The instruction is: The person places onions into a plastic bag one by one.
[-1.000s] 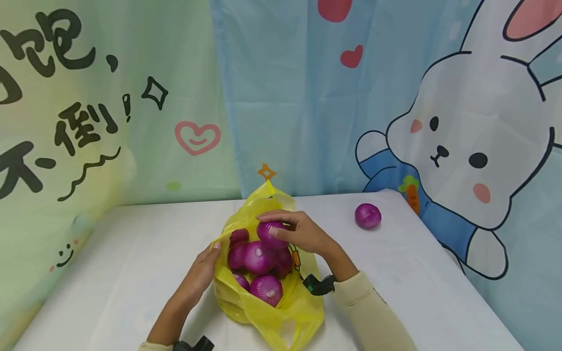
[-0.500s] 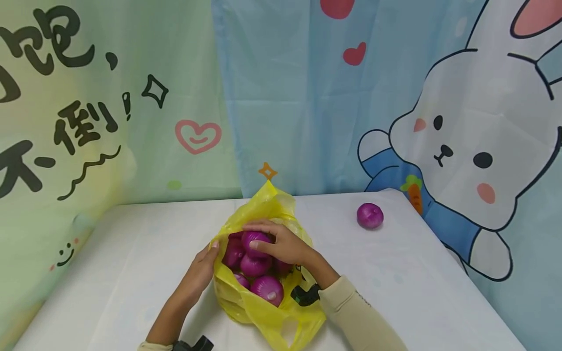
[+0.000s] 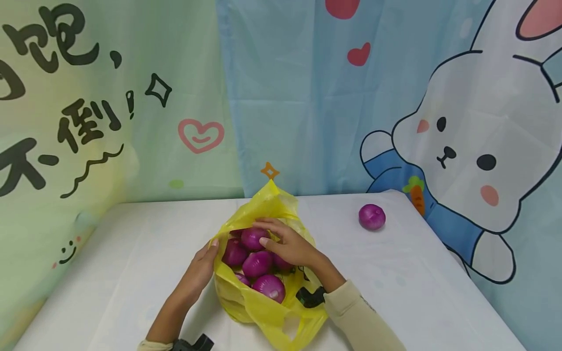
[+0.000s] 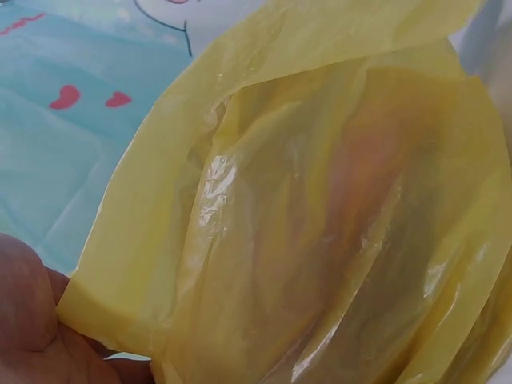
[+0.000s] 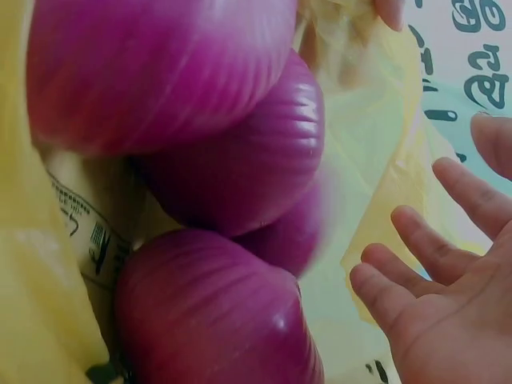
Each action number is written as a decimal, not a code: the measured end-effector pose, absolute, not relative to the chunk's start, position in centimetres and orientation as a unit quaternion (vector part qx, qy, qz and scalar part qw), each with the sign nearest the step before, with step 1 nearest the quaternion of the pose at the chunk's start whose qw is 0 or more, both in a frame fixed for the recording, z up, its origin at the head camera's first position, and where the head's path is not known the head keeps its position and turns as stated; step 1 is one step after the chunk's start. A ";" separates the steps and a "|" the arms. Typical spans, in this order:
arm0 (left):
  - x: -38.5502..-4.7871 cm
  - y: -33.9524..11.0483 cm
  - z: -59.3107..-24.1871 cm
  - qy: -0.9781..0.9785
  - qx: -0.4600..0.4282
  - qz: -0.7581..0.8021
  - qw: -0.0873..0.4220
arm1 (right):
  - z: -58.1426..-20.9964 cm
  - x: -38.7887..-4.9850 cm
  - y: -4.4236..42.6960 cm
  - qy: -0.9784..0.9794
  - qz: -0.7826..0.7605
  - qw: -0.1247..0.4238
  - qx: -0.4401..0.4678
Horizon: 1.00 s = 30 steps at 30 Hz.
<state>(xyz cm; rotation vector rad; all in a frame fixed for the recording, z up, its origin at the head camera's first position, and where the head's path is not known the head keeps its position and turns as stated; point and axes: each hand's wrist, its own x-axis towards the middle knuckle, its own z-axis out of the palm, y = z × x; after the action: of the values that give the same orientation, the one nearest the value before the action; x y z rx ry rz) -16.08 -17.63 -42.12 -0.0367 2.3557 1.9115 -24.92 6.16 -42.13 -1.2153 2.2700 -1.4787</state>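
Note:
A yellow plastic bag (image 3: 232, 300) stands with its mouth spread, holding several purple onions (image 3: 257, 264). My left hand (image 3: 200, 270) pinches the left rim of the bag between thumb and fingers; the left wrist view has the thin plastic (image 4: 120, 312) caught there. Over the right side of the mouth, my right hand (image 3: 291, 246) has its fingers spread and grips nothing. Just left of its fingers sits the uppermost onion (image 3: 254, 239). The right wrist view has the relaxed fingers (image 5: 424, 248) apart from the onions (image 5: 216, 312). Lower onions are partly hidden.
One more onion (image 3: 372, 217) lies on the white tabletop (image 3: 395, 263) at the back right, outside the bag. Behind the table hangs a printed cloth (image 3: 272, 112) with a rabbit, hearts and lettering. Dark wrist cameras sit on both wrists.
My right hand lowered an onion into the bag, toward the left, and let it go on top of the others. My left hand stayed on the rim.

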 end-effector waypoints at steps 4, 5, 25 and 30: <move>-16.0 -17.6 -42.0 0.775 -0.011 0.630 0.054 | -42.2 -24.9 6.8 0.757 -0.506 0.075 -0.407; -16.0 -17.6 -42.0 0.775 -0.012 0.629 0.055 | -42.5 -25.1 7.0 0.755 -0.509 0.074 -0.406; -15.9 -17.7 -42.1 0.772 -0.011 0.632 0.061 | -41.0 -25.0 11.2 0.757 -0.550 0.001 -0.353; -15.8 -17.7 -42.1 0.776 -0.003 0.628 0.064 | -39.3 -23.9 12.8 0.765 -0.539 -0.035 -0.350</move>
<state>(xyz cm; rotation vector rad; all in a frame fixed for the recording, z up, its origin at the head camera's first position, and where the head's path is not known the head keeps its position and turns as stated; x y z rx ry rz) -15.79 -17.73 -42.08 -0.0081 2.3431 1.8957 -23.85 12.76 -39.26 -1.1245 2.4587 -1.7334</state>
